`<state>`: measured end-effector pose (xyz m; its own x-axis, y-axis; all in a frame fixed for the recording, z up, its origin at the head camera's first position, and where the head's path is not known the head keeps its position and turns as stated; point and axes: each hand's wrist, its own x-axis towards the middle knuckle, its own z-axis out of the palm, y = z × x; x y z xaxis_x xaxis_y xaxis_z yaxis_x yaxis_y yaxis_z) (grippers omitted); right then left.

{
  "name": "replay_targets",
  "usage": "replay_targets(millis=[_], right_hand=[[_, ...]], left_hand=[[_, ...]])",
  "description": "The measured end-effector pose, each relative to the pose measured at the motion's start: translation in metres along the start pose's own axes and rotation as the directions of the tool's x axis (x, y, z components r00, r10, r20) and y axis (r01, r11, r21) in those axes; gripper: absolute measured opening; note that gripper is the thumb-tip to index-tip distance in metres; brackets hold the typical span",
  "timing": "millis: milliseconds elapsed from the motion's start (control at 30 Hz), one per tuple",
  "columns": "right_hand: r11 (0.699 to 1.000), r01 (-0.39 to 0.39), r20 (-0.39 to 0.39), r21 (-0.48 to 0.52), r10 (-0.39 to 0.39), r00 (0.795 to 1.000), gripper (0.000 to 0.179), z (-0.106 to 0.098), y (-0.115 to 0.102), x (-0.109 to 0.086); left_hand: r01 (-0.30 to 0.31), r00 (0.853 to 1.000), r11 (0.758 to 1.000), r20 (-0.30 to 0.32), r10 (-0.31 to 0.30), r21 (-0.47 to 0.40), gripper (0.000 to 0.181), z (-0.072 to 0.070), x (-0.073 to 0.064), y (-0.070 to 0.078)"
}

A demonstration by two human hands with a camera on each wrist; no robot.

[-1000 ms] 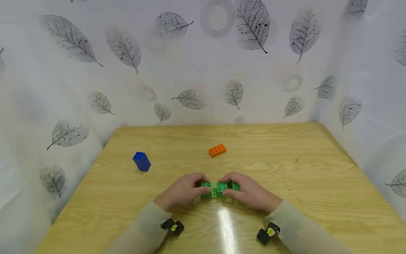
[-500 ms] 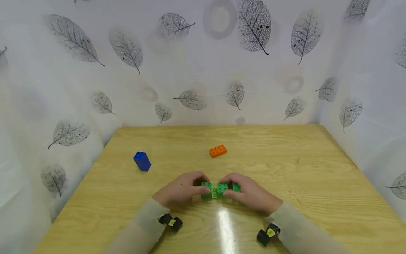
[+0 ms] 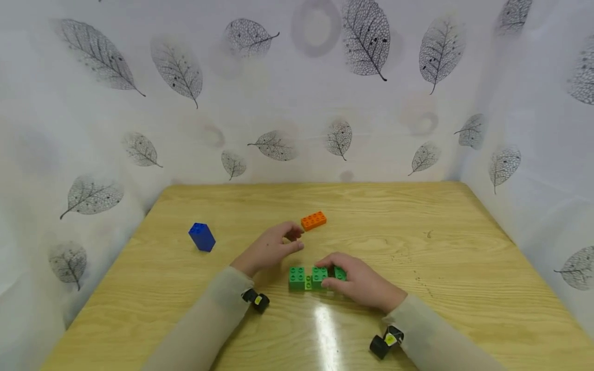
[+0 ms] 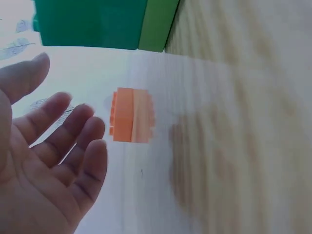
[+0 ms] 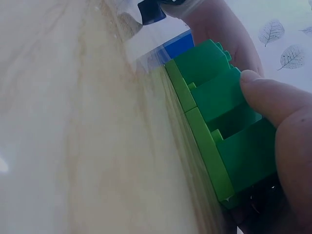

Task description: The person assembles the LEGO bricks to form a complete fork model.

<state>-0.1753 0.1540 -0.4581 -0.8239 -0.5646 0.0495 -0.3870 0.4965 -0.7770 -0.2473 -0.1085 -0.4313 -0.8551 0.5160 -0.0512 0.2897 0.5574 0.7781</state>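
Note:
Three dark green blocks (image 3: 296, 279) stand in a row on light green base bricks (image 5: 209, 151). My right hand (image 3: 361, 282) pinches the middle green block (image 5: 214, 92), its thumb on the near side and fingers at the far side. Part of the rightmost green block (image 5: 248, 153) is hidden behind that hand in the head view. My left hand (image 3: 271, 248) is off the row, fingers relaxed and holding nothing. Its fingertips reach close to an orange brick (image 3: 313, 220) with studs on top, which also shows beyond the fingers in the left wrist view.
A tall blue block (image 3: 202, 237) stands on the left of the wooden table (image 3: 399, 216). Leaf-patterned white curtain (image 3: 297, 93) closes off the back and both sides. Each wrist wears a black strap with a small camera (image 3: 380, 346).
My left hand has let go of the leftmost green block and moved away from me toward the orange brick. The right hand keeps its grip on the green row.

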Motion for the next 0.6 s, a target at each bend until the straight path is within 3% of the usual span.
replay_targets(millis=[300,600], right_hand=[[1.0,0.018,0.002,0.013,-0.018,1.0,0.037,0.0,0.001,0.0],[1.0,0.008,-0.001,0.015,-0.008,1.0,0.038,-0.002,0.0,0.0]], left_hand=[[0.073,0.991,0.997,-0.113,-0.074,-0.012,0.046,0.002,0.024,-0.001],[0.135,0.98,0.991,-0.145,-0.137,-0.025,0.051,0.005,0.042,-0.001]])
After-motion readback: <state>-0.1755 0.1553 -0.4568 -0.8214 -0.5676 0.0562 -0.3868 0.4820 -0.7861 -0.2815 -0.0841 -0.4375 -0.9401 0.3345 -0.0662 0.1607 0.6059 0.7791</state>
